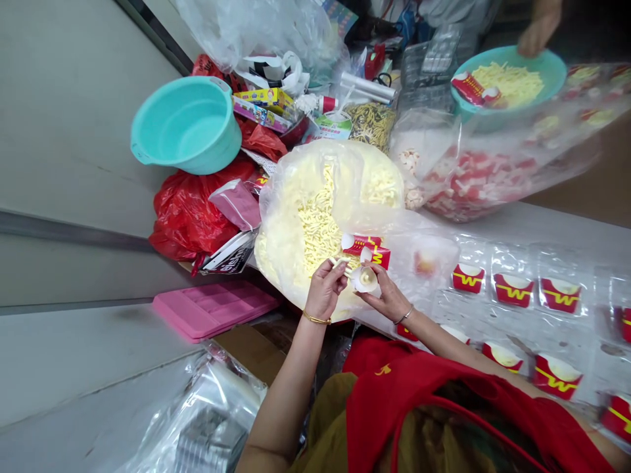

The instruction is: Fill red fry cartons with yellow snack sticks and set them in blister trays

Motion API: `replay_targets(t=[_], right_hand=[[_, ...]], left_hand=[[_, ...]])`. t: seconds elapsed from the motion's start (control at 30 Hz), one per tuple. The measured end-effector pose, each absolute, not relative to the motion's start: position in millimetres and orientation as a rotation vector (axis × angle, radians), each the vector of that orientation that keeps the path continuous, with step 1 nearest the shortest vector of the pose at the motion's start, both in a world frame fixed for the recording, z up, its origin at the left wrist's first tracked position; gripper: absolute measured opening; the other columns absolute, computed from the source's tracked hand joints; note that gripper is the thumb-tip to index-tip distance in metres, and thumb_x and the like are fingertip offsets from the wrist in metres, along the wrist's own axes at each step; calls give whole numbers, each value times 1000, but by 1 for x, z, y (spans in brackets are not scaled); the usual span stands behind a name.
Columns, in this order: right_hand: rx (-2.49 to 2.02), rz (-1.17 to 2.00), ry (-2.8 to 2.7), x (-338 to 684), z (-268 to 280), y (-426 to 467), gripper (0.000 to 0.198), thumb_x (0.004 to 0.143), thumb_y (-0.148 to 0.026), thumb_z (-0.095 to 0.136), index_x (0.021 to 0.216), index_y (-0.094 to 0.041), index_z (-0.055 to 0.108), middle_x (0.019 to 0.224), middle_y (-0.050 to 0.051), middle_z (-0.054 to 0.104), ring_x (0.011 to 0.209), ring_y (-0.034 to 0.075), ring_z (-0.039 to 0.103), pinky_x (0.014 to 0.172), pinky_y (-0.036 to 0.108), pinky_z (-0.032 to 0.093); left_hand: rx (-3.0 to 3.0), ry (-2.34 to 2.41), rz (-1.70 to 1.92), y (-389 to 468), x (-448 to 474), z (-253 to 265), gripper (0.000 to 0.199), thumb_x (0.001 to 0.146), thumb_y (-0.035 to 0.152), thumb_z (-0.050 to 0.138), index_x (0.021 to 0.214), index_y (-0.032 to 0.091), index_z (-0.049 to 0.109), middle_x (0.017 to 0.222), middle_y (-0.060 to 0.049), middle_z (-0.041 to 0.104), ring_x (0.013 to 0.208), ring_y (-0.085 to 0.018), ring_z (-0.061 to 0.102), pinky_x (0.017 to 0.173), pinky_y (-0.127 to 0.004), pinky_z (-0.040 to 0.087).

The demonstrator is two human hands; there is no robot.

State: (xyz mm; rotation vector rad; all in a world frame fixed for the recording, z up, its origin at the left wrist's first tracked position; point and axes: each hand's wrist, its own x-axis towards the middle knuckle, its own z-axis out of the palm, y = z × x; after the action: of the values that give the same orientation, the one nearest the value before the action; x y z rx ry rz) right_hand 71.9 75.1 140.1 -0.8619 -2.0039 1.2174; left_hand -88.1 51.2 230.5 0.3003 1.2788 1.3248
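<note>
A cluttered worktop runs beside a pale grey wall [83,118], its far side heaped with bags and boxes. Near the middle, over a large plastic bag [279,223] of pale sticks, the person holds a small carton [365,280], its open mouth facing up toward the camera and the left hand. It is seen nearly end-on, so its long axis cannot be told. The right hand [387,297] grips it between thumb and fingers, parted by the carton's width. The left hand [326,289] is pinched closed on a few loose sticks [347,270], which point rightward to the carton's mouth; whether they touch its rim cannot be told. Just beyond lie red-and-yellow cartons [355,244]. To the right, more red cartons [513,289] sit in clear packaging. Farther out, an empty teal basin [185,125] stands at the left, and at the far right a co-worker's hand [537,34] is at the rim of a teal bowl [555,72] of pale sticks.
</note>
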Motion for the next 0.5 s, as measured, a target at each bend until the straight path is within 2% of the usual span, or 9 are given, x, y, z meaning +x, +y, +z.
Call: replay_targets(t=[0.23,0.37,0.5], right_hand=[[-1034,1055,-2085,70,145,75,71,76,-36,63,133,-16,27,127,17,47,114,28,50,94,45,46],[-1074,921,-2184,69,150,77,71,76,-38,63,134,-14,29,125,17,49,117,31,48,96,47,44],[-1095,865,-2227,69,150,77,71,76,-38,62,135,-16,29,128,17,48,119,32,46,96,49,44]], left_hand=[[325,1216,1254,49,-86,225,23,70,29,73,84,15,62,82,-1,63,57,-3,48,46,-14,30],[391,1252,1172,49,-88,218,24,71,32,72,81,13,61,89,-6,66,61,-5,52,48,-16,32],[372,1277,1135,51,-88,217,30,69,36,72,86,14,61,93,-7,67,59,-5,53,47,-16,30]])
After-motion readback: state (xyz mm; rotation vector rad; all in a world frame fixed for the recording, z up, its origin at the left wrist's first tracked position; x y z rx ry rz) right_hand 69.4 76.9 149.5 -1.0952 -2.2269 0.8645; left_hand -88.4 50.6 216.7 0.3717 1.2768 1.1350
